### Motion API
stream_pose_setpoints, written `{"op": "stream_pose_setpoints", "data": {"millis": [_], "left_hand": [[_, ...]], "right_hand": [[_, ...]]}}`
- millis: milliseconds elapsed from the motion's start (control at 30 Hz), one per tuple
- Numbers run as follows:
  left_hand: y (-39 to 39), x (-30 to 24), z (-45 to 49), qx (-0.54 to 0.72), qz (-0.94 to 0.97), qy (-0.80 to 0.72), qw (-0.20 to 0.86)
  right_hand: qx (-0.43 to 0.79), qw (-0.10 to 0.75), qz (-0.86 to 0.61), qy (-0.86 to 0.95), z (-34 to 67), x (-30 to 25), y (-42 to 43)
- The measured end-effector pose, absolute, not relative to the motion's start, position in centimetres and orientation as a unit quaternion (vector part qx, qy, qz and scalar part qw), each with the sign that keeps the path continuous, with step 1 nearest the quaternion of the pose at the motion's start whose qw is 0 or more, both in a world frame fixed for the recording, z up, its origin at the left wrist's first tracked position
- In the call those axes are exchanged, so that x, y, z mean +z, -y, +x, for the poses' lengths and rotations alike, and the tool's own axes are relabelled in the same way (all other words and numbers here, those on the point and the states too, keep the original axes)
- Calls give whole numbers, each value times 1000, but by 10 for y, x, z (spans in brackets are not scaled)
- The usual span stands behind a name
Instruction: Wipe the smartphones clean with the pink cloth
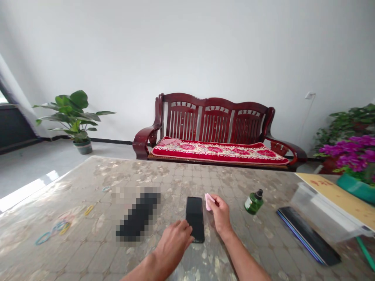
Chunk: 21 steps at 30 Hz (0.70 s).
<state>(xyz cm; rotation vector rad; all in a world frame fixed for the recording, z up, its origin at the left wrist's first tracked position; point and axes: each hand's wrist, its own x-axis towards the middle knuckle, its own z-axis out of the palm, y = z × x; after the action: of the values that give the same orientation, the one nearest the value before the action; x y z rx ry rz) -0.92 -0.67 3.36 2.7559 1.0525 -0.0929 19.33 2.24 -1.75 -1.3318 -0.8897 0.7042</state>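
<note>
A black phone (195, 217) lies face up on the patterned table (123, 175), straight ahead of me. My left hand (175, 240) rests at its near left edge, fingers curled against the phone's side. My right hand (220, 212) hovers just right of the phone, pinching a small pink cloth (209, 201) between thumb and fingers. A small green bottle (253, 201) with a black cap stands tilted to the right of that hand.
A blurred dark object (137, 218) lies left of the phone. Coloured rubber bands (58, 228) are scattered at the left. Flat dark devices (307, 234) and a clear plastic box (325, 214) sit at the right. A wooden bench (216, 132) and potted plants stand beyond the table.
</note>
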Motion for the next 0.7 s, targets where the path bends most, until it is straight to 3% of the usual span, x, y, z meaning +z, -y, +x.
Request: {"op": "stream_pose_setpoints", "data": {"millis": [133,333,700], "left_hand": [[-23,53,-6,-32,938,-331,100],[-60,54,16,-49,973,-223,-45],[-83,59,18,-91,963,-251,-39]], "right_hand": [[317,690,-572,311,198,-17,-21],[321,703,-560,299,201,-20,-26],[327,710,-553,289,201,-24,-27]]}}
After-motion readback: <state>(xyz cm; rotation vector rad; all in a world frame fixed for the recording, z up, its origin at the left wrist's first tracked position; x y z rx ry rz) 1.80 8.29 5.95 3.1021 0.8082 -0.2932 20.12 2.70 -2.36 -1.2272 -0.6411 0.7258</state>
